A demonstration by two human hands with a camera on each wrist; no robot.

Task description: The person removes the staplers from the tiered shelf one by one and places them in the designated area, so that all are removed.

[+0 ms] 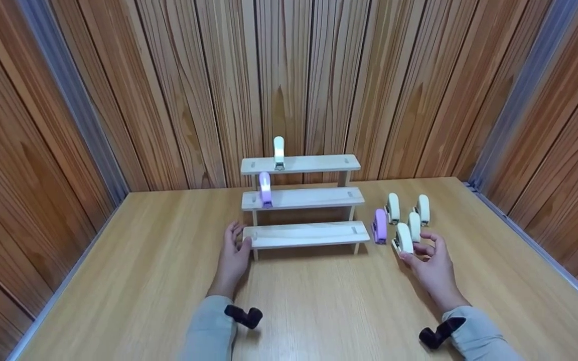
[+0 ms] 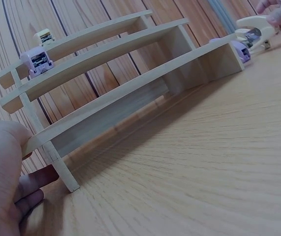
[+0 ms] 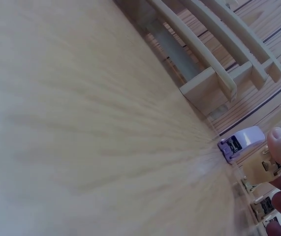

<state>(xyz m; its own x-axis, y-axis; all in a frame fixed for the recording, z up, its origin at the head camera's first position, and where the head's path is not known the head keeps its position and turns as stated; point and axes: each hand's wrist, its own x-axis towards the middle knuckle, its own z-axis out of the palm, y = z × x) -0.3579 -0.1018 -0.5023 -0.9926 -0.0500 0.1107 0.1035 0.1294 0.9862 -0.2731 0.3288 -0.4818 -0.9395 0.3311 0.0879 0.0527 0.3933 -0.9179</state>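
A three-step wooden display shelf [image 1: 314,234] stands on the table. My left hand [image 1: 234,255] grips the left end of its lowest step, thumb at the board and fingers by the leg [image 2: 64,173]. On the right, my right hand [image 1: 435,268] pinches a cream mini stapler [image 1: 404,237] between thumb and fingers. Close behind it stand more cream staplers [image 1: 414,225], and a purple stapler [image 1: 380,226] is upright between that group and the shelf. One pale stapler [image 1: 279,152] stands on the top step, and a purple one [image 1: 265,189] on the left of the middle step.
Wood-panelled walls [image 1: 404,90] enclose the table [image 1: 133,281] at the back and both sides. Metal strips [image 1: 535,230] run along the side edges. A black wrist camera [image 1: 244,317] is strapped over each sleeve.
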